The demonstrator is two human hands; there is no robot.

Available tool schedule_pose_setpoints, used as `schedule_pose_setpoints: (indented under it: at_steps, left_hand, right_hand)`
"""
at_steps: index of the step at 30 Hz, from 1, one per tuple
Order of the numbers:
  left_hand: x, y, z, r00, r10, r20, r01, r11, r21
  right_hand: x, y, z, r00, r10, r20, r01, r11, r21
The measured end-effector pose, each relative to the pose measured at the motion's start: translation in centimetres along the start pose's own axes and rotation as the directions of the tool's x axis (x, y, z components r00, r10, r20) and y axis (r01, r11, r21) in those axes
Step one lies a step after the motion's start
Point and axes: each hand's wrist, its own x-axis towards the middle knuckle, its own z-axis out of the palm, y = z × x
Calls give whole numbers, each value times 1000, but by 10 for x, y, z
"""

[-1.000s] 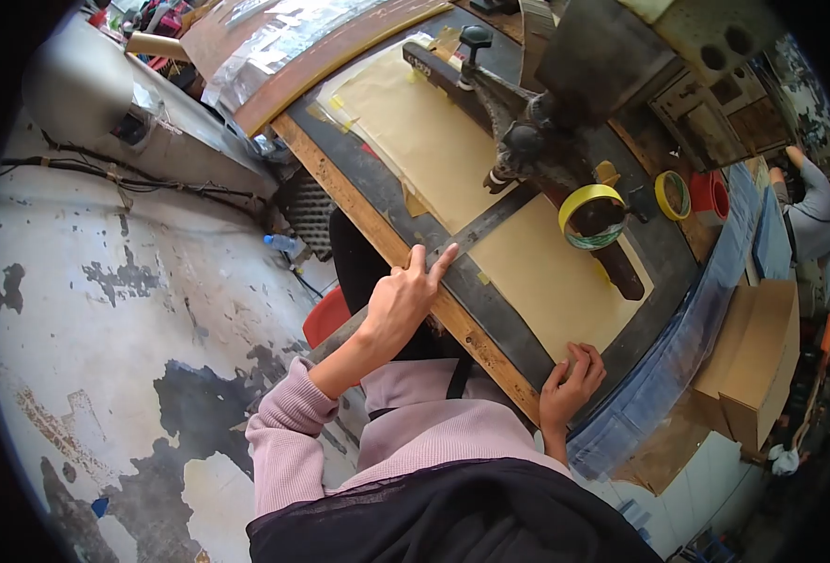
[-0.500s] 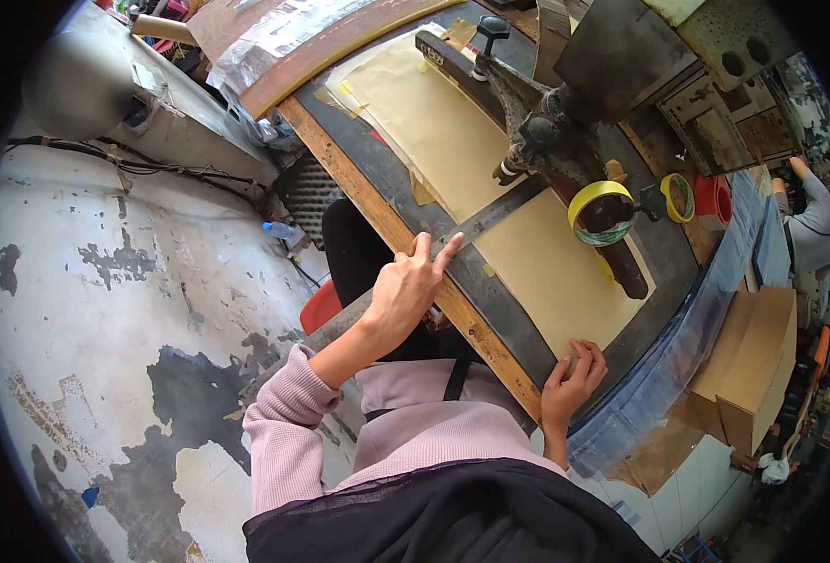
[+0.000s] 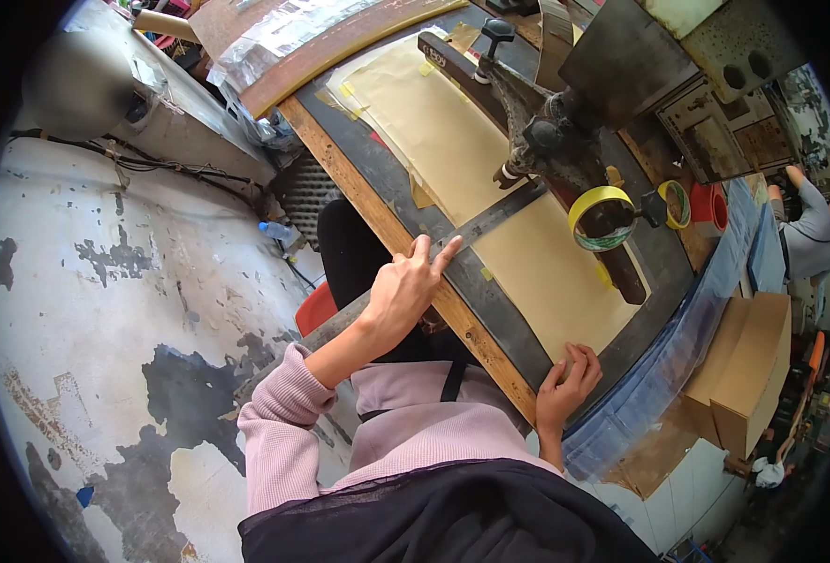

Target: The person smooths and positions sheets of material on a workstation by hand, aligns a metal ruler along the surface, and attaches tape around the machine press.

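My left hand (image 3: 405,286) is wrapped round a long dark flat bar (image 3: 494,220) at the table's wooden edge, with two fingers stretched along it. The bar lies across the table between two sheets of tan paper, the far sheet (image 3: 434,122) and the near sheet (image 3: 551,272). At the near sheet's lower corner rests my right hand (image 3: 570,380), its fingers bent and slightly apart. A dark metal arm fixture (image 3: 546,141) stands over the sheets, with a yellow tape roll (image 3: 602,218) on its beam.
Beyond the fixture are another tape roll (image 3: 675,204) and a red roll (image 3: 708,209). Clear plastic sheeting (image 3: 649,394) hangs along the right edge, beside a cardboard box (image 3: 738,366). Another person (image 3: 809,230) is at the far right. A bottle (image 3: 276,231) lies at left.
The view has shifted slightly. Both hands keep nearly the same place and pose on the table, and the bar and sheets show no clear movement.
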Motion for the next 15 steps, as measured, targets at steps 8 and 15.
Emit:
schedule_pose_setpoints:
  at_steps: [8,15]
  left_hand:
    - [-1,1,-6,1000,0,16,0,1000,5]
    - [-1,1,-6,1000,-5,13,5,1000,-8]
  right_hand:
    - [1,-2,-1,1000,27,8,-27,999,23]
    - [1,0,0,1000,27,9,-27,999,19]
